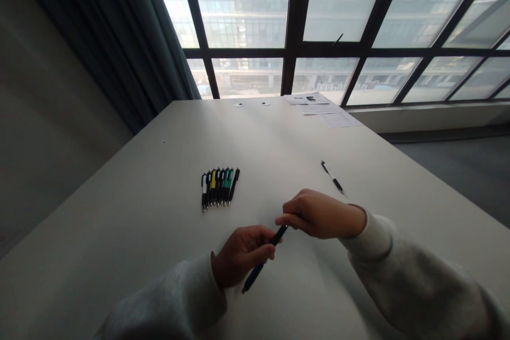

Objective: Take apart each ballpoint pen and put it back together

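Observation:
My left hand (244, 253) pinches a dark pen (254, 277) around its middle, and the pen slants up to the right. Its lower part looks dark blue and its upper part black. My right hand (316, 213) is closed at the upper end of the same pen, thumb and fingers pressed together there; those fingers cover the very end. Beyond my hands to the left lies a tight row of several pens (218, 187), mostly black with white, yellow and green parts. A single white and black pen (332, 177) lies apart, just past my right hand.
The white table (131, 212) reaches to the large window. Printed papers (319, 109) lie at its far right edge. Two small white round pieces (239, 105) sit near the far edge. A dark curtain (119, 26) hangs at the left.

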{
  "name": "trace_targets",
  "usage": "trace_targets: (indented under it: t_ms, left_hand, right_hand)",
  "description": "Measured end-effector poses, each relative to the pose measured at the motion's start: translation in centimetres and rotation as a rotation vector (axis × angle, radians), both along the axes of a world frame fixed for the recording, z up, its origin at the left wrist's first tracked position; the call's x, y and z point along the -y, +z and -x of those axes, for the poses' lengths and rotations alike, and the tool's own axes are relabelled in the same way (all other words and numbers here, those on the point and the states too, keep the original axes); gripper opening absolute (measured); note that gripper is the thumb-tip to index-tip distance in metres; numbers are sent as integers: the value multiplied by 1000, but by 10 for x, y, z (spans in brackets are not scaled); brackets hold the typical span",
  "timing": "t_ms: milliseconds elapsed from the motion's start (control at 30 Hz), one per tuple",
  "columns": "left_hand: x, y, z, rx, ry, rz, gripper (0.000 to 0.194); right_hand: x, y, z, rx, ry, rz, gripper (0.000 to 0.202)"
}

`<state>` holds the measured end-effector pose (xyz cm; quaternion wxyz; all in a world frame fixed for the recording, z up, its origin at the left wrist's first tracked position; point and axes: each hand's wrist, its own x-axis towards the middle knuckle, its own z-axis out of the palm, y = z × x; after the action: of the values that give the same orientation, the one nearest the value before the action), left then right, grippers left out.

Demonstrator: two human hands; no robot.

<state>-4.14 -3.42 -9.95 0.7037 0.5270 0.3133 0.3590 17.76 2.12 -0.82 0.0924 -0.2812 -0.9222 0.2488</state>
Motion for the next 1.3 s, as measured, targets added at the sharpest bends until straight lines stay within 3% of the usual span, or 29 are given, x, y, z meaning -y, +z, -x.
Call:
trace_targets:
  t_ms: [133,233,333,400,467,567,667,833,933,1033,1300]
  left_hand:
    - [1,-4,-1,-15,-3,25,35]
    - [-3,-6,4,84,39,17,42]
    - [-11,7,14,289,134,76,56]
    - [-17,25,19,416,204,170,63]
    - [-22,49,20,481,224,161,71]
    - [-28,86,11,472,327,-77,57]
    - [-30,121,-9,444,402,-265,50]
    - [-33,174,-41,558,170,-100,43]
    - [-39,193,-52,603,132,12,50]
    - [-45,197,-53,595,149,100,52]
    - [-53,183,-47,534,292,178,44]
  right_hand:
    - [1,-2,3,7,-11,-41,49]
    - [0,3,1,-93,-42,20,49]
    - [-4,8,-4,-261,-161,124,45]
    - [-5,9,-6,-395,-286,191,44]
    - [-2,5,-2,-545,-393,267,44]
    - [9,-2,12,-707,-432,393,45]
    - [28,-6,29,-759,-326,482,47]
    - [49,2,43,-895,-226,512,50]
    - [50,10,38,-930,-253,454,47]
    - [47,14,31,-913,-293,377,40]
    - [33,10,28,-873,-298,342,36]
